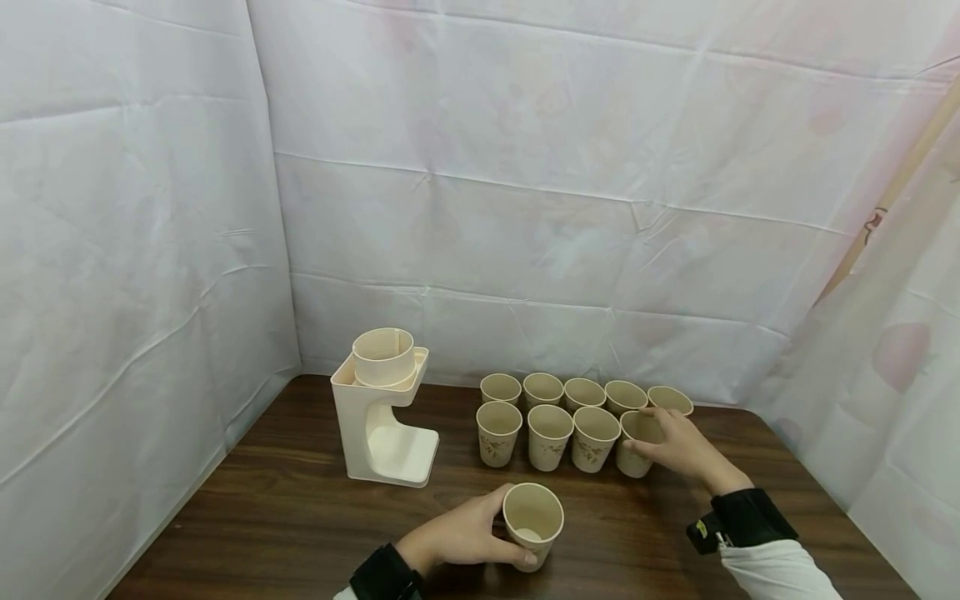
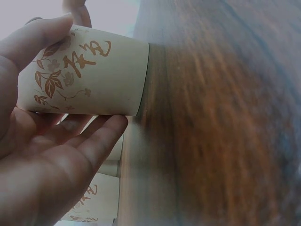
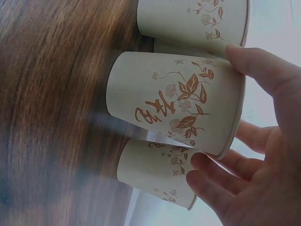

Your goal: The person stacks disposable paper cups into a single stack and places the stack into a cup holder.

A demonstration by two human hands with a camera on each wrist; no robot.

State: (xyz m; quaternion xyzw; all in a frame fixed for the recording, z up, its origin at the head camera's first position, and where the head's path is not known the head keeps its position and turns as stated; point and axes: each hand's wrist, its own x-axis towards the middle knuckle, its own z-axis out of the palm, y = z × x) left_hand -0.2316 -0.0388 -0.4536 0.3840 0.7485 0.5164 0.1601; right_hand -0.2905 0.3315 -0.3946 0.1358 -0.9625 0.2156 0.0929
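Observation:
Low in the head view, my left hand (image 1: 467, 531) holds a beige paper cup (image 1: 534, 518) upright at the front of the table, thumb on one side and fingers on the other. The left wrist view shows brown leaf print and lettering on that paper cup (image 2: 94, 70), its base at the tabletop. Over to the right, my right hand (image 1: 681, 448) grips the rightmost cup (image 1: 632, 460) of the front row near its rim. In the right wrist view the thumb lies at one side of this cup (image 3: 174, 101) and the fingers curl round the other.
Two rows of similar paper cups (image 1: 549, 437) stand upright at the back right. Left of them is a cream-coloured stand (image 1: 348, 425) with a round ring (image 1: 384, 367) on top. White curtains (image 1: 525, 208) hang behind and beside the brown wooden table (image 1: 262, 508).

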